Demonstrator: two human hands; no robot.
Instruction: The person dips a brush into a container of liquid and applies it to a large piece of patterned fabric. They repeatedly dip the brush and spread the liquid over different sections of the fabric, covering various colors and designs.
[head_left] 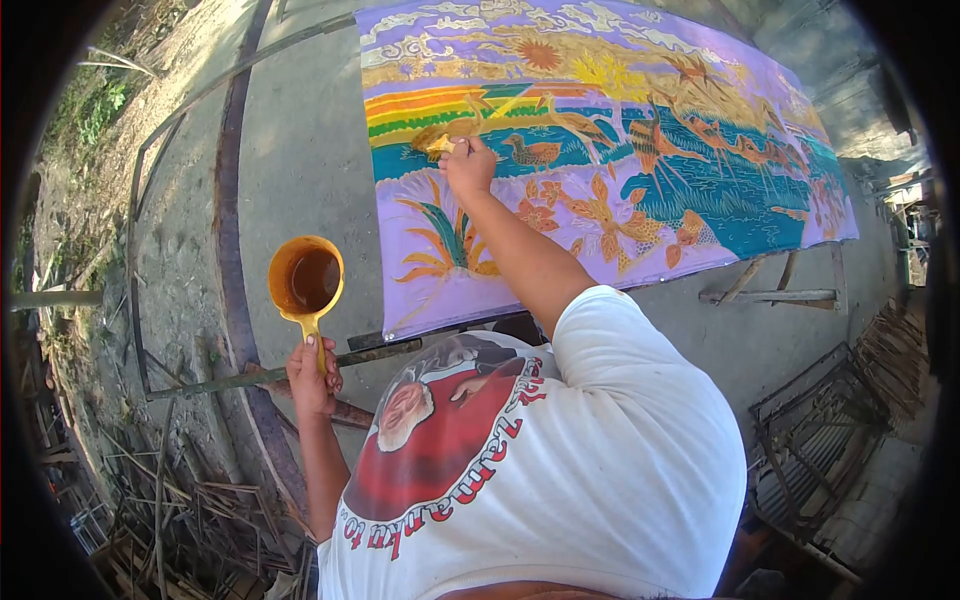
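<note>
My left hand [313, 377] is wrapped round the handle of a yellow plastic dipper [336, 270], held level over the ground. Brown liquid [314, 280] lies inside its cup. Over the painted cloth [425, 295], my right hand [468, 168] pinches a small yellow sponge [440, 146]. The sponge is at a brown-gold bird figure beside the rainbow stripes, seemingly touching the cloth. Birds, flowers, a sun, clouds and teal water cover the lilac fabric, which is stretched out flat. My fingertips partly hide the sponge.
A wooden frame [232, 200] runs along the left of the cloth, and wooden supports [770, 296] show beneath its right side. Sticks [215, 520] are heaped at lower left. A metal rack [810, 400] and more wood pieces [895, 350] stand at right. Concrete floor [300, 130] lies below.
</note>
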